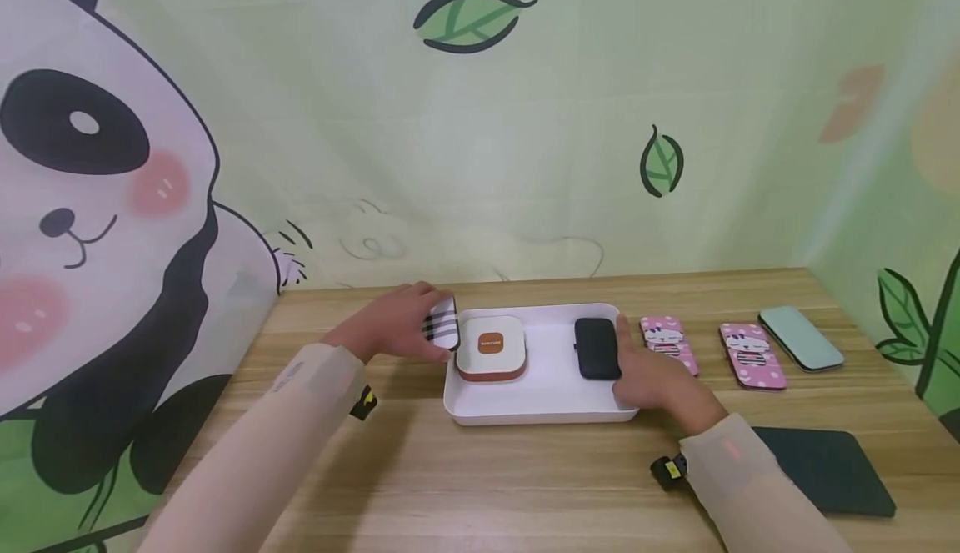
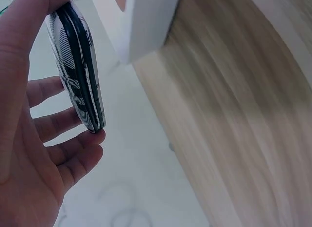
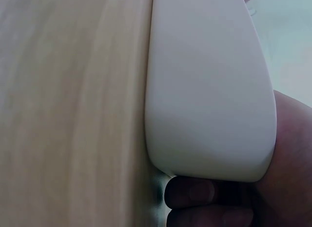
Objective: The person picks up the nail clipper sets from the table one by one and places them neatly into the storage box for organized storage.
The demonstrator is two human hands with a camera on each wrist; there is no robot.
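Note:
My left hand (image 1: 393, 319) holds a slim case with a black-and-white plaid pattern (image 1: 442, 325) at the left end of a white tray (image 1: 555, 401). In the left wrist view, this plaid case (image 2: 80, 66) stands on edge between thumb and fingers, its dark seam showing. The tray contains a rounded white box (image 1: 468, 344) with an orange label and brown base on the left, and a small black case (image 1: 597, 349) on the right. My right hand (image 1: 656, 378) grips the tray's right end; in the right wrist view, fingers (image 3: 190, 192) curl against the tray's outer wall (image 3: 209, 90).
Right of the tray lie two pink cartoon-print cases (image 1: 667, 344) (image 1: 752, 357) and a mint-green case (image 1: 801, 338). A dark flat rectangular piece (image 1: 832, 470) lies nearer, partly behind my right sleeve. A panda-print backdrop (image 1: 480, 161) rises at the wooden table's (image 1: 480, 486) back edge.

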